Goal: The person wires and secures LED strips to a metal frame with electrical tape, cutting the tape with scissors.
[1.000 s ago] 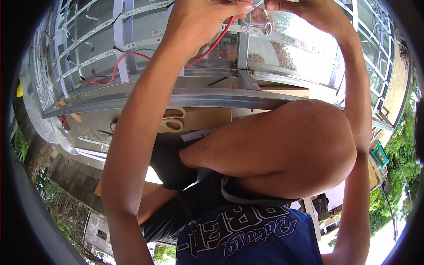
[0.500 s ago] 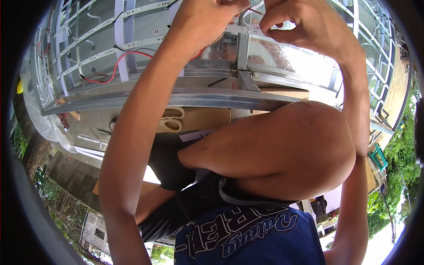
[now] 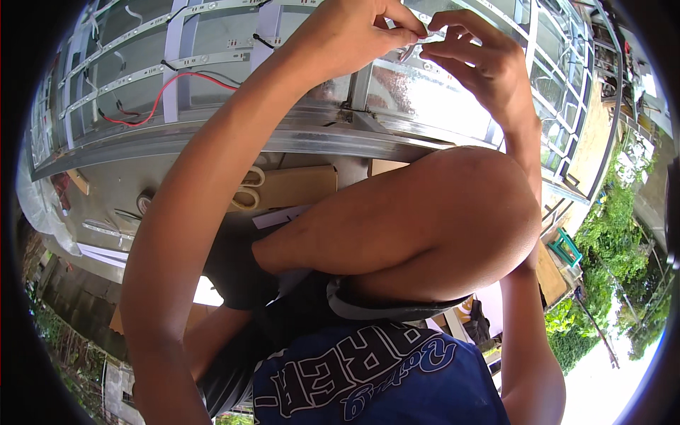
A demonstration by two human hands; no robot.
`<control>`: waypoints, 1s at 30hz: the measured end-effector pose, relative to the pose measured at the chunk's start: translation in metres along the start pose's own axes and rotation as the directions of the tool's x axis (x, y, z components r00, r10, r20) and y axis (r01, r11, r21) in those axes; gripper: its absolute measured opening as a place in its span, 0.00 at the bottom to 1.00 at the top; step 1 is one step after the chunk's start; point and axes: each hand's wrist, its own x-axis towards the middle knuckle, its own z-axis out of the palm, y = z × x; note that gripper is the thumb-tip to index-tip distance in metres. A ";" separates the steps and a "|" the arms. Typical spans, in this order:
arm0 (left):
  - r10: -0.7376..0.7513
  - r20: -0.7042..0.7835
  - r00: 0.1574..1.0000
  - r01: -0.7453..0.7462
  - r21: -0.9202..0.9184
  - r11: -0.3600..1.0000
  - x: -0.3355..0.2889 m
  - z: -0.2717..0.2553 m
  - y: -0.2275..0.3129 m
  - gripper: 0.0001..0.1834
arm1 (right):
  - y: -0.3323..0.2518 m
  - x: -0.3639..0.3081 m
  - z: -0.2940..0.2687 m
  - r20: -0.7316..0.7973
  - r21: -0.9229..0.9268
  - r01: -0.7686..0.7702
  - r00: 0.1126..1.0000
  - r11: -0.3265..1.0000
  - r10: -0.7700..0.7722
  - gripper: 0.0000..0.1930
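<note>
In front of me a metal frame (image 3: 319, 139) carries rows of white LED strips (image 3: 120, 81) on pale crossbars, with clear panels behind. My left hand (image 3: 372, 35) pinches thumb and forefinger together at the far edge of the view, on a thin wire (image 3: 406, 54) whose end is hidden by the fingertips. Close by on its right, my right hand (image 3: 485, 60) has its fingers curled but apart, the tips almost at those of the left. Nothing shows plainly between them. A red wire (image 3: 170, 83) loops from the strips and passes behind my left forearm.
My raised knee (image 3: 489, 191) stands between my forearms. Below the frame lie cream-handled scissors (image 3: 246, 206), a cardboard piece (image 3: 301, 185), a roll of tape (image 3: 144, 202) and white strips (image 3: 103, 253). A green stool (image 3: 564, 246) is at the right, beside foliage.
The view has shifted, moving the scene leftward and slightly up. My hands have come closer together, and the dark red wire end seen between them is now hidden at my fingertips.
</note>
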 end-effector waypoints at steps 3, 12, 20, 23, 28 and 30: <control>-0.042 0.065 0.997 0.048 -0.095 0.994 -0.001 0.005 -0.001 0.09 | -0.019 -0.012 0.010 -0.144 -0.105 0.033 0.988 0.994 -0.048 0.11; -0.214 0.236 0.948 0.264 -0.207 0.942 0.007 0.008 0.006 0.10 | -0.008 -0.012 0.013 -0.187 -0.350 0.167 0.952 0.922 -0.243 0.12; -0.200 0.256 0.946 0.288 -0.373 0.882 0.002 0.009 0.003 0.23 | -0.011 -0.012 0.016 -0.166 -0.298 0.148 0.965 0.943 -0.204 0.12; -0.230 0.280 0.932 0.323 -0.356 0.877 0.001 0.007 0.007 0.23 | -0.011 -0.010 0.015 -0.154 -0.273 0.157 0.967 0.949 -0.204 0.12; -0.238 0.288 0.928 0.336 -0.363 0.869 0.002 0.009 0.006 0.21 | -0.020 -0.008 0.015 -0.148 -0.213 0.111 0.978 0.971 -0.144 0.08; -0.231 0.297 0.927 0.331 -0.354 0.874 0.003 0.012 0.001 0.24 | -0.025 -0.011 0.014 -0.116 -0.152 0.014 0.993 0.988 -0.032 0.07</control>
